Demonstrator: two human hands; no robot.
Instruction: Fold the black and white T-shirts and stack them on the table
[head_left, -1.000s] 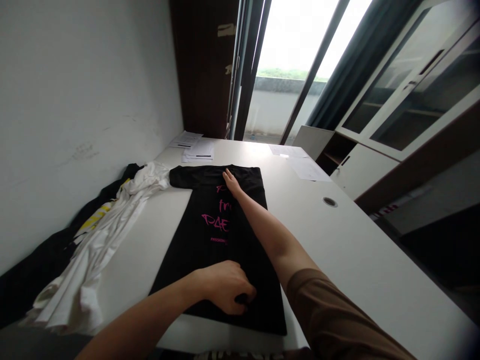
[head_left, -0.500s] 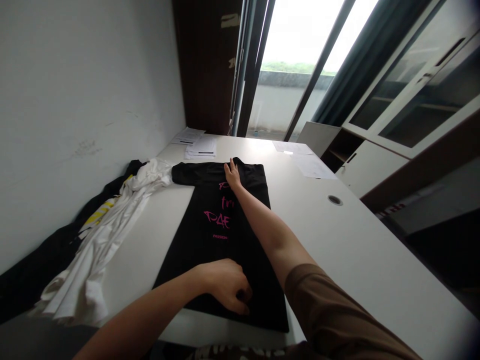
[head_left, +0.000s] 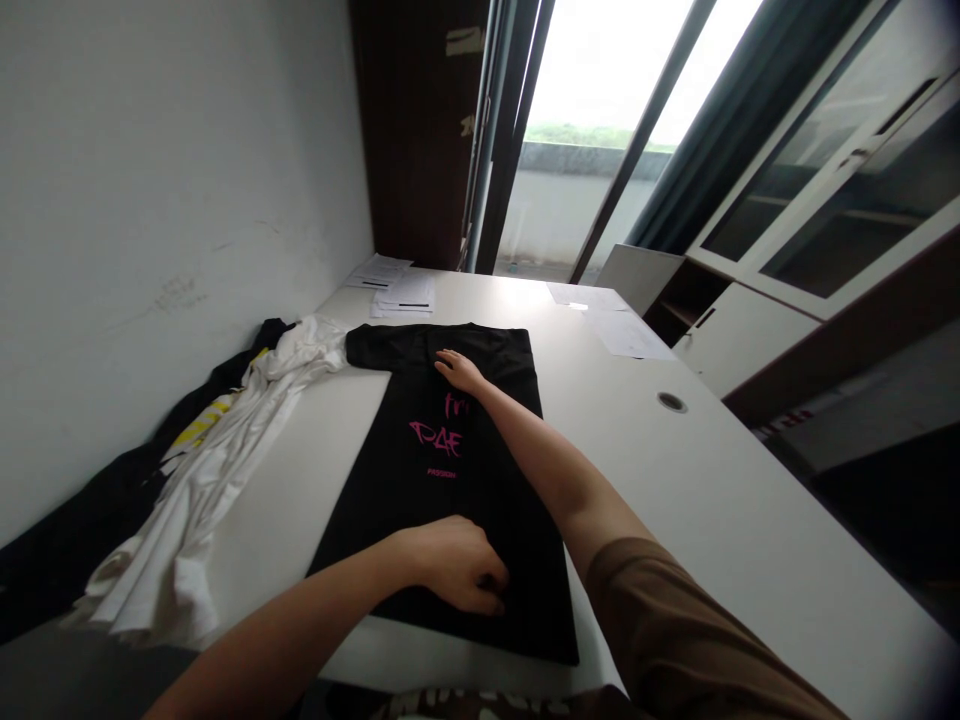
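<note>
A black T-shirt (head_left: pixel 405 500) with pink lettering lies on the white table, its right side folded over so the print is cut off. One short sleeve points left. Low on the shirt, my left hand (head_left: pixel 461 565) is closed, fingers curled at the folded-over edge; the fingertips are partly hidden. Higher up, my right hand (head_left: pixel 461 371) rests flat near the chest, fingers stretched out, covering the top of the lettering.
A crumpled white garment (head_left: pixel 225 450) and a black one with yellow (head_left: pixel 199 425) lie along the wall at left. Papers (head_left: pixel 403 295) are at the far edge, more sheets (head_left: pixel 630 333) at right. A cable hole (head_left: pixel 671 402) is in the tabletop (head_left: pixel 712 520).
My right hand has come from the shirt's upper edge slightly down and left onto the chest. The raised fabric at the top edge now lies flatter. My left hand has barely moved.
</note>
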